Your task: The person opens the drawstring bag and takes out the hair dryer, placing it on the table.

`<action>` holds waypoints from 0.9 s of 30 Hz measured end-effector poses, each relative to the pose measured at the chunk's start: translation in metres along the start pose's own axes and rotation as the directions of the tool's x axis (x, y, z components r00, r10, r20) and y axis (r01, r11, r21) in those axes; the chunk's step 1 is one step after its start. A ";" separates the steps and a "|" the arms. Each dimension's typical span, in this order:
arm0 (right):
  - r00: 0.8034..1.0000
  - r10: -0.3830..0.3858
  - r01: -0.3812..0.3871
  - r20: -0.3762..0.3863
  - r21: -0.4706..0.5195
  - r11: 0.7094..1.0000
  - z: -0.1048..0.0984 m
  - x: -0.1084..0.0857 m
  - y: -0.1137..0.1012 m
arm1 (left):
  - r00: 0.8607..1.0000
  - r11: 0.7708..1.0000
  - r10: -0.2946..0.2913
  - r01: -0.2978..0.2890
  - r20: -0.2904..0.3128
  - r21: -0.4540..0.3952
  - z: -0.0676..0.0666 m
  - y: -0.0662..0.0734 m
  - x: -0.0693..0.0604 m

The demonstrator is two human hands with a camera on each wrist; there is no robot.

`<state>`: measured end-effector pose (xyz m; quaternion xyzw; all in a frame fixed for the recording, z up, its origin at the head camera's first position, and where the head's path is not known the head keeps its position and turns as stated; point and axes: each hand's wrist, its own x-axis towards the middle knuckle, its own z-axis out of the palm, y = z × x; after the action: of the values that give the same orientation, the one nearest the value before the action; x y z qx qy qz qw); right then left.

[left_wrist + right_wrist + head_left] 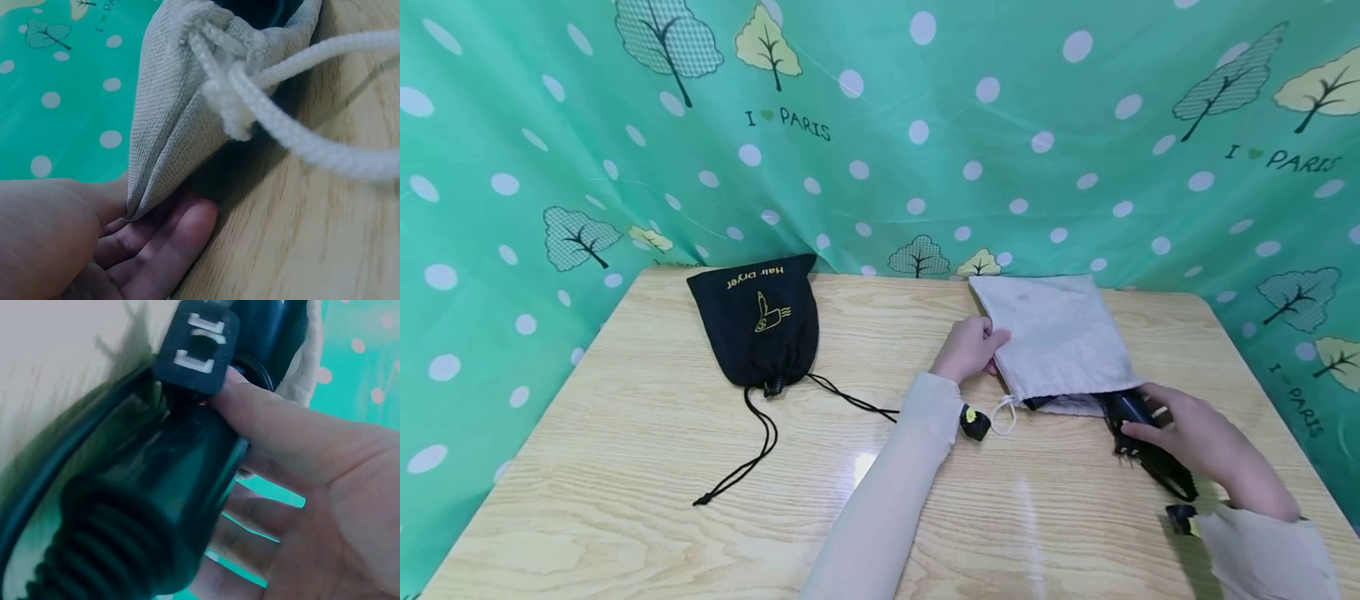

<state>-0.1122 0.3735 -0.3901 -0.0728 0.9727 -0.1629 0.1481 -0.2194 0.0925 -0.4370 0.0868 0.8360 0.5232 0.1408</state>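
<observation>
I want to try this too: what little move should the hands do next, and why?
Perhaps the right hand should push the gadget a little deeper into the pale bag, because part of it pokes out, and the left hand pinches the bag's edge, which may steady it.

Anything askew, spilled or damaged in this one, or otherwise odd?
Nothing looks spilled or damaged. Only the black pouch stands out: its lettering is upside down from the person's side, and its cords trail loosely. The black appliance partly outside the grey bag is gripped by the right hand, so that seems ordinary handling.
</observation>
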 end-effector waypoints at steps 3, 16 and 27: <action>1.000 0.006 -0.006 0.011 -0.011 1.000 -0.002 -0.001 0.003 | 1.000 1.000 0.006 -0.006 -0.006 0.009 0.000 0.001 0.000; 0.999 0.028 -0.029 -0.016 -0.063 0.998 -0.012 -0.008 -0.009 | 1.000 1.000 0.008 -0.009 -0.013 -0.022 -0.001 -0.001 -0.001; 0.994 0.077 -0.079 -0.081 -0.022 0.997 -0.014 -0.015 -0.020 | 1.000 1.000 0.017 -0.017 -0.025 -0.008 0.000 -0.004 0.001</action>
<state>-0.1007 0.3613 -0.3668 -0.0302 0.9819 -0.1475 0.1145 -0.2207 0.0912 -0.4404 0.0870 0.8348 0.5287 0.1264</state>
